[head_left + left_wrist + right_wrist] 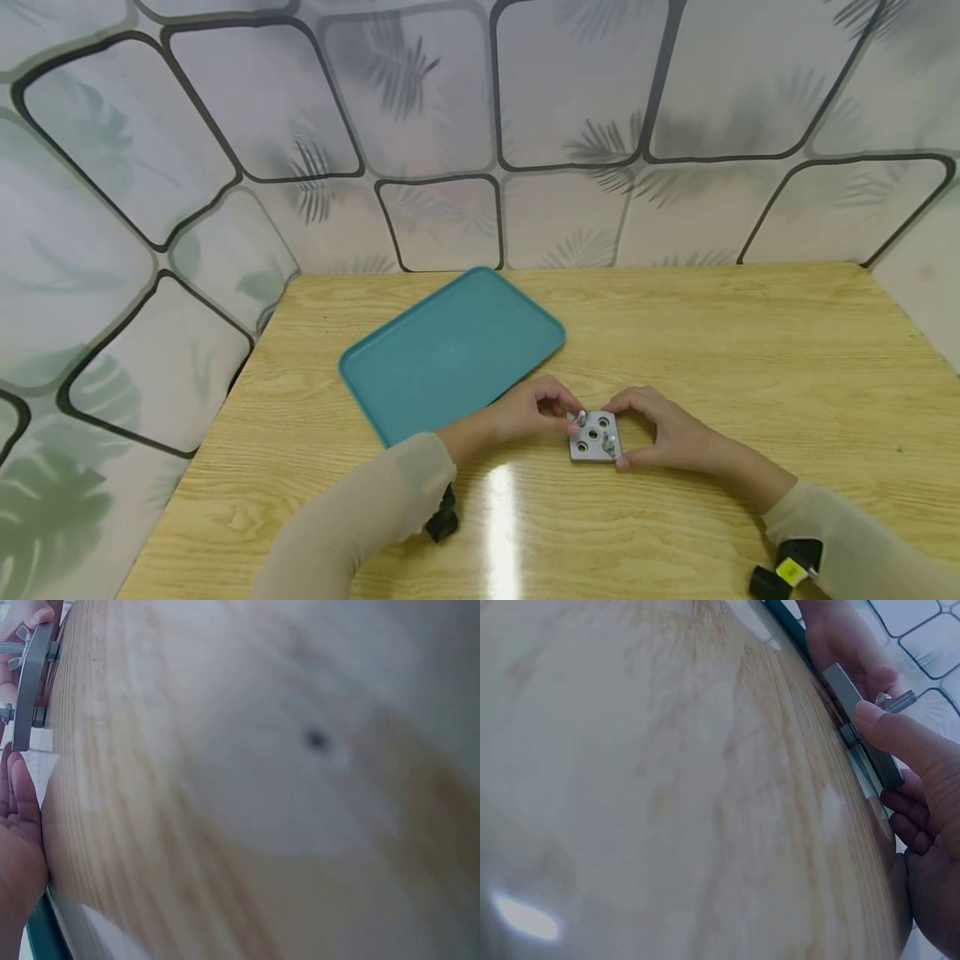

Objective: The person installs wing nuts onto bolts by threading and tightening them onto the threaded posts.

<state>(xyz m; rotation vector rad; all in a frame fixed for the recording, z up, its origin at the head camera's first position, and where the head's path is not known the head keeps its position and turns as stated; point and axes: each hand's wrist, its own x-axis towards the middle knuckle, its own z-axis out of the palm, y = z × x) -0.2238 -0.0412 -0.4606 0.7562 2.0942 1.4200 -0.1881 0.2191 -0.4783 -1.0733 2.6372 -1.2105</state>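
A small square metal plate (pixel 592 447) with several round holes is held just in front of me. Two bolts stand through it, carrying wing nuts; one wing nut (pixel 609 444) is at its lower right, the other at its upper left. My right hand (pixel 678 433) grips the plate by its right side, thumb at the near corner and fingers at the far one. With thumb and index finger, my left hand (pixel 525 412) pinches the upper-left wing nut (pixel 581 418), partly hiding it. Bolt heads (pixel 40 716) show beneath the plate in the left wrist view.
A teal tray (pixel 450 350) lies at an angle on the wooden table (pixel 750 350), behind my left forearm. A patterned curtain-like backdrop (pixel 442 221) rises along the table's far and left sides.
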